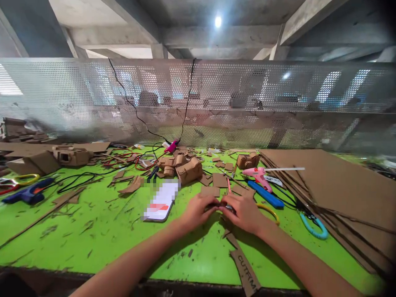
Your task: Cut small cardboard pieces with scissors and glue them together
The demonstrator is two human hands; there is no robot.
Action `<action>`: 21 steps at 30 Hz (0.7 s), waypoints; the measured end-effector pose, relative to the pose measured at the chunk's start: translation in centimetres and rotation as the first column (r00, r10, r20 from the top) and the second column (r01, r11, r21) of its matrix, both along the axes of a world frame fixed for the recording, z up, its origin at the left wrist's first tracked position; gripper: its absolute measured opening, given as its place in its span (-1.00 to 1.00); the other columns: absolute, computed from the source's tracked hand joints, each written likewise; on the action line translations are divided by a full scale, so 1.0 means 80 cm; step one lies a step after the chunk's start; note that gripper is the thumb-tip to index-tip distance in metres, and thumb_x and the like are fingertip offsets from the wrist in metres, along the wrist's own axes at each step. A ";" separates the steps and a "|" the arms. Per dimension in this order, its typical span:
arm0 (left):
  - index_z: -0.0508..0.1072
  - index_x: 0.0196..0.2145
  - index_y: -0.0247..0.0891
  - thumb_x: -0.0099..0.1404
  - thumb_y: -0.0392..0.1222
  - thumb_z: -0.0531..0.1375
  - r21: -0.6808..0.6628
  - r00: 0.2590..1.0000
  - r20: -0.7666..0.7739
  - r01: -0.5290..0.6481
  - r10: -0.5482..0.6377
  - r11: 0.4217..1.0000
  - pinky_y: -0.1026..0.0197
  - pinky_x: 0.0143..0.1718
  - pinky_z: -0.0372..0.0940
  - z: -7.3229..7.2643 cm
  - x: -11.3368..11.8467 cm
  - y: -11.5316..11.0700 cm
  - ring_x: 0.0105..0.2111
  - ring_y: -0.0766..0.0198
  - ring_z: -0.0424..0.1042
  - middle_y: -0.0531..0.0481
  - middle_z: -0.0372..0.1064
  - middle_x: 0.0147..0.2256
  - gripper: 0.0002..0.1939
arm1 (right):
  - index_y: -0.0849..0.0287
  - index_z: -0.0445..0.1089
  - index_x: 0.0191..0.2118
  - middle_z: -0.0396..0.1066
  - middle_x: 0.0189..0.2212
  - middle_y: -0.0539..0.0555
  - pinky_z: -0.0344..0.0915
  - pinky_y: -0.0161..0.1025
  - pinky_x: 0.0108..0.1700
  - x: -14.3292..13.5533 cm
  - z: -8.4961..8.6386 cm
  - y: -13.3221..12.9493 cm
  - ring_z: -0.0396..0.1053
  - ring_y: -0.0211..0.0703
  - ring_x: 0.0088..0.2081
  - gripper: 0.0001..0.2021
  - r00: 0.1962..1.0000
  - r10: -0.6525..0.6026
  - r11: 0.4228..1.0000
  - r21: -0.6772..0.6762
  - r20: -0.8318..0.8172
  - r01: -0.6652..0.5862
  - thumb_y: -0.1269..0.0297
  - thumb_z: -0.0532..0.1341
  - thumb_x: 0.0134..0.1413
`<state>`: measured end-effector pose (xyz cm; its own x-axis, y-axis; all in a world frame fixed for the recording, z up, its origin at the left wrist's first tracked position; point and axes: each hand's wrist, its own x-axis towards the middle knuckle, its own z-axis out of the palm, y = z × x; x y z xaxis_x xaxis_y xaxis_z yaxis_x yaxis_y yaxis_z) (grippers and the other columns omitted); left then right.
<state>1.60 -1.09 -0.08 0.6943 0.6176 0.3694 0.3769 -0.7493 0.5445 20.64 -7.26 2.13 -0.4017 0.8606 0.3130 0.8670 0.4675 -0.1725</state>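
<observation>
Forearms (148, 253) come in nearest the cam, w/ a printed cardboard strip (244, 266) b/w them on the green table (77, 243). From my end, L hand (198, 210) & R hand (246, 212) meet tip to tip, both pinched narrow on a small pc (220, 206), mostly hidden by fingers; can't tell what it is. It's just past the strip's far end. Yellow handle (271, 212) pokes out beyond R hand; can't tell if it's gripped. Step now, I'd guess: fine fingertip shaping or fitting. Next move prob. calls for a firm pinch, small finger motions & no snagging the strip. Phone (161, 202) lies near L hand; pink glue gun (260, 175) & blue tool (266, 194) farther back, past R hand.
</observation>
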 end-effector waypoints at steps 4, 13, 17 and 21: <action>0.50 -0.28 -0.20 0.27 -0.20 0.17 0.197 0.994 -0.104 -0.018 0.039 0.980 0.16 -0.26 0.20 0.001 -0.003 0.000 -0.37 0.17 0.45 -0.04 0.51 -0.42 -0.88 | 0.18 0.37 -0.19 0.47 -0.27 0.10 0.19 -0.25 -0.28 -0.006 0.008 -0.004 0.42 -0.10 -0.26 -0.76 0.995 0.011 1.000 -0.016 0.096 -0.010 0.20 0.01 0.30; 0.49 -0.35 -0.24 0.29 -0.23 0.14 0.453 0.986 -0.147 -0.008 0.084 0.892 0.15 -0.34 0.17 -0.008 -0.006 0.008 -0.48 0.20 0.42 -0.05 0.47 -0.51 -0.87 | 0.18 0.38 -0.25 0.46 -0.31 0.09 0.14 -0.26 -0.33 -0.010 0.001 0.000 0.38 -0.15 -0.32 -0.79 0.986 -0.010 0.999 0.037 0.165 0.004 0.25 0.03 0.25; 0.48 -0.39 -0.25 0.29 -0.24 0.11 0.433 0.986 -0.146 -0.012 0.083 0.901 0.15 -0.34 0.16 -0.009 -0.005 0.007 -0.51 0.23 0.40 -0.05 0.45 -0.54 -0.83 | 0.19 0.38 -0.33 0.46 -0.37 0.07 0.11 -0.28 -0.34 -0.008 -0.011 0.007 0.35 -0.19 -0.35 -0.83 0.984 0.056 0.995 0.076 0.172 -0.070 0.27 0.09 0.21; 0.48 -0.41 -0.24 0.30 -0.22 0.09 0.414 0.984 -0.160 -0.007 0.080 0.910 0.16 -0.34 0.17 -0.006 -0.004 0.003 -0.51 0.24 0.39 -0.04 0.43 -0.55 -0.80 | 0.19 0.36 -0.40 0.44 -0.44 0.06 0.08 -0.26 -0.38 -0.008 -0.022 0.012 0.31 -0.19 -0.40 -0.82 0.983 0.110 0.976 0.169 0.148 -0.135 0.29 0.09 0.17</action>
